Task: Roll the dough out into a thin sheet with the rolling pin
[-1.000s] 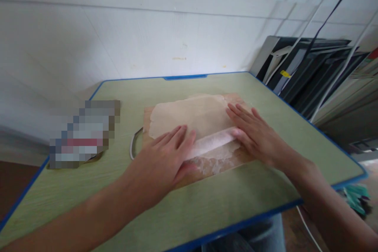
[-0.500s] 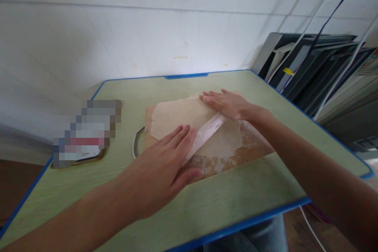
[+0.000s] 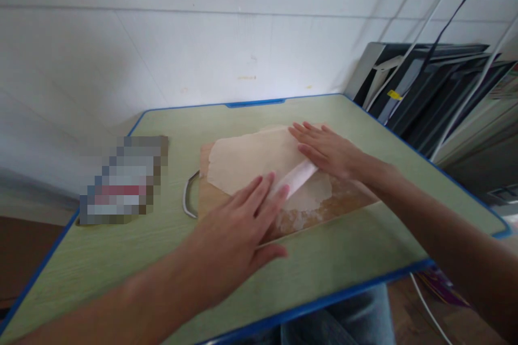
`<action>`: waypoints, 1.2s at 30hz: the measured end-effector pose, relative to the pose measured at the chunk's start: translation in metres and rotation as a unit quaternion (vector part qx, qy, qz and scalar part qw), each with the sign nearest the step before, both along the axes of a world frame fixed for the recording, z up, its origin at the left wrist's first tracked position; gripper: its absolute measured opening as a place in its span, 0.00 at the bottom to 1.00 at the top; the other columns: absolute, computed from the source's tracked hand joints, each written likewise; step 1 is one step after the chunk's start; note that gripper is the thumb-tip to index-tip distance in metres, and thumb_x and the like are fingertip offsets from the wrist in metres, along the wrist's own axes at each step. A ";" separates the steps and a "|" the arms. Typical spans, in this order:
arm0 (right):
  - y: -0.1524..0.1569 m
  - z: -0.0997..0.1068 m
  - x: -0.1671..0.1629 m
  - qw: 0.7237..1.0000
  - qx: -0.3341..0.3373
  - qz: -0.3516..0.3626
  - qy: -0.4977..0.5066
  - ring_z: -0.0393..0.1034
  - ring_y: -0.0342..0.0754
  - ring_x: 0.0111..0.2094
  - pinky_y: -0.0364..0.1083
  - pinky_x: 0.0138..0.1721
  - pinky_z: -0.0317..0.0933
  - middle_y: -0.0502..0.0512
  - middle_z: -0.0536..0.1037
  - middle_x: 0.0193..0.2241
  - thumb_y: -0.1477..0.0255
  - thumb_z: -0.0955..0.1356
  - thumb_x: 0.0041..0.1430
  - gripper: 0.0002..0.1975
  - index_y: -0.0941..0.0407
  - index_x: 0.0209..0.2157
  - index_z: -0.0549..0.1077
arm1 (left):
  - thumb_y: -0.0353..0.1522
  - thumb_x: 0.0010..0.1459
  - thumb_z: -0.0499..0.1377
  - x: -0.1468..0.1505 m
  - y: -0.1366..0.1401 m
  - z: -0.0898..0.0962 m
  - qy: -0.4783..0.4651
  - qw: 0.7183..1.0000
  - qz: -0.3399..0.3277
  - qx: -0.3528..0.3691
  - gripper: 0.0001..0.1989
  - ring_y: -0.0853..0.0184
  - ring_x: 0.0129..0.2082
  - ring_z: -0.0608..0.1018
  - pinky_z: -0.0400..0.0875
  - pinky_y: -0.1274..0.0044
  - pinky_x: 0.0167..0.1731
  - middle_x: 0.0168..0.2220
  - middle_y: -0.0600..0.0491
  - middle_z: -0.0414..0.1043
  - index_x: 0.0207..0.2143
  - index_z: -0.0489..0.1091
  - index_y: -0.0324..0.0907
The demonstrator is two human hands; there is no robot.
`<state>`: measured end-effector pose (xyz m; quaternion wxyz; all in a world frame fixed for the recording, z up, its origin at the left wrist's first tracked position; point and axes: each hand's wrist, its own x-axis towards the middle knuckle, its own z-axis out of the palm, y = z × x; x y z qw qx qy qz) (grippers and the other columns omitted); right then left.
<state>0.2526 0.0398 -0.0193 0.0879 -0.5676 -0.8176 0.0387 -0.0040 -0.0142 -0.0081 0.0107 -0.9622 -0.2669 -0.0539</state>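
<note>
A floured rolling pin (image 3: 300, 177) lies slantwise across a wide, thin sheet of dough (image 3: 249, 153). My left hand (image 3: 245, 221) rests flat over the near end of the pin, fingers stretched out and thumb apart. Over the far end lies my right hand (image 3: 332, 152), its fingers also straight and spread. Both palms hide the pin's ends. Under the dough is a wooden cutting board (image 3: 210, 204), dusted with flour along its near right part. A metal handle (image 3: 186, 197) sticks out at the board's left side.
The light green table (image 3: 332, 267) has a blue edge and stands against a white wall (image 3: 194, 54). On its left lies a blurred-out, flat object (image 3: 125, 178). Dark flat panels (image 3: 441, 86) lean at the right, with cables (image 3: 449, 32) hanging before them.
Both hands have moved right and slightly nearer to me, and the rolling pin has rolled with them over the dough. The view has shifted slightly.
</note>
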 end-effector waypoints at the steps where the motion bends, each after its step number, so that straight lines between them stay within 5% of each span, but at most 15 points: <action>1: 0.016 0.004 -0.008 1.000 -0.012 -0.001 -0.013 0.43 0.54 0.65 0.63 0.62 0.40 0.58 0.50 0.64 0.59 0.49 0.65 0.30 0.57 0.64 0.51 | 0.45 0.64 0.47 -0.003 0.006 0.002 -0.003 1.000 0.011 -0.018 0.31 0.56 0.63 0.59 0.63 0.64 0.55 0.64 0.39 0.52 0.63 0.50 0.36; 5: 0.061 0.016 -0.028 0.997 -0.066 0.021 -0.027 0.41 0.49 0.65 0.58 0.63 0.40 0.51 0.48 0.65 0.59 0.49 0.65 0.29 0.53 0.65 0.49 | 0.43 0.67 0.38 -0.014 0.025 0.007 -0.011 0.996 0.053 -0.075 0.29 0.60 0.63 0.57 0.58 0.64 0.59 0.63 0.41 0.54 0.63 0.49 0.35; 9: 0.061 0.014 -0.023 0.996 -0.080 0.033 -0.008 0.42 0.48 0.65 0.57 0.64 0.40 0.45 0.50 0.64 0.55 0.47 0.64 0.29 0.47 0.64 0.51 | 0.41 0.67 0.40 -0.019 0.023 0.010 -0.003 0.994 0.024 -0.110 0.29 0.61 0.64 0.56 0.56 0.65 0.60 0.64 0.42 0.51 0.65 0.45 0.35; 14: 0.013 0.006 0.002 0.999 -0.043 0.026 -0.021 0.45 0.53 0.64 0.63 0.63 0.38 0.54 0.54 0.64 0.55 0.47 0.65 0.31 0.55 0.62 0.56 | 0.36 0.67 0.44 -0.017 0.008 0.011 0.005 0.991 -0.027 -0.130 0.28 0.64 0.65 0.54 0.56 0.67 0.60 0.66 0.47 0.45 0.66 0.38 0.42; 20: -0.065 -0.009 0.026 0.998 0.054 0.020 0.031 0.39 0.48 0.66 0.60 0.63 0.39 0.58 0.49 0.65 0.60 0.51 0.66 0.29 0.56 0.65 0.47 | 0.25 0.61 0.47 -0.018 -0.003 0.014 0.021 0.991 -0.087 -0.102 0.30 0.61 0.64 0.56 0.61 0.68 0.58 0.66 0.48 0.47 0.65 0.45 0.45; 24: -0.080 -0.019 0.023 0.994 0.104 -0.015 0.026 0.37 0.49 0.66 0.61 0.62 0.41 0.58 0.49 0.65 0.62 0.52 0.67 0.28 0.55 0.65 0.45 | 0.19 0.58 0.44 -0.023 0.007 0.011 0.048 0.991 -0.084 -0.095 0.35 0.64 0.64 0.55 0.62 0.72 0.57 0.67 0.48 0.45 0.66 0.41 0.46; 29: -0.036 -0.015 0.007 0.988 0.127 -0.089 0.028 0.41 0.53 0.65 0.63 0.61 0.42 0.61 0.53 0.64 0.60 0.48 0.67 0.29 0.57 0.63 0.54 | 0.24 0.63 0.42 -0.026 0.039 0.001 -0.013 0.997 -0.032 -0.069 0.28 0.64 0.63 0.58 0.59 0.67 0.58 0.66 0.47 0.48 0.64 0.46 0.46; 36: 0.054 0.004 0.001 0.995 0.011 -0.101 -0.005 0.41 0.55 0.65 0.64 0.61 0.39 0.57 0.50 0.65 0.60 0.47 0.66 0.29 0.55 0.64 0.53 | 0.35 0.67 0.39 -0.022 0.049 -0.001 -0.063 0.997 0.041 -0.030 0.24 0.64 0.60 0.65 0.61 0.70 0.57 0.61 0.44 0.59 0.61 0.54 0.35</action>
